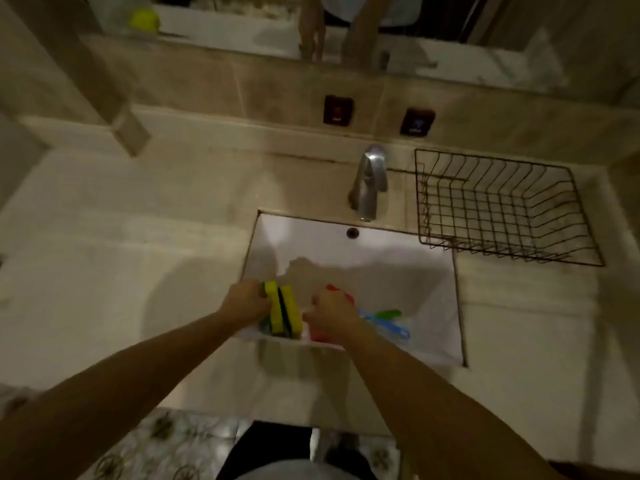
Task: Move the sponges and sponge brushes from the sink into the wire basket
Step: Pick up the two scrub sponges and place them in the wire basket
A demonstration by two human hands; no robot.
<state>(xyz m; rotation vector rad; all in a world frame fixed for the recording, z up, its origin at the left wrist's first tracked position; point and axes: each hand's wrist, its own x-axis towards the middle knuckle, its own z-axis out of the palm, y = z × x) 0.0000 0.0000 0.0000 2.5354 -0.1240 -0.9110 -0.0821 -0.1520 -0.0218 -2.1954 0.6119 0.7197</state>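
Note:
Both hands are down in the white sink [346, 251] at its near edge. My left hand [244, 301] is closed on a stack of yellow sponges with green and black scrub layers [282, 310]. My right hand [332, 315] is closed on a red sponge [341, 294], which shows above and below the fist. Beside that hand lie a blue-handled sponge brush [388, 325] and a green one [388, 313] on the sink floor. The wire basket [502, 206] stands on the counter at the far right of the sink, with nothing in it.
A chrome faucet [369, 183] rises behind the sink, left of the basket. The pale stone counter [121, 258] spreads to the left. Two dark wall switches [337, 110] sit on the backsplash under a mirror. A yellow-green ball [144, 19] shows at top left.

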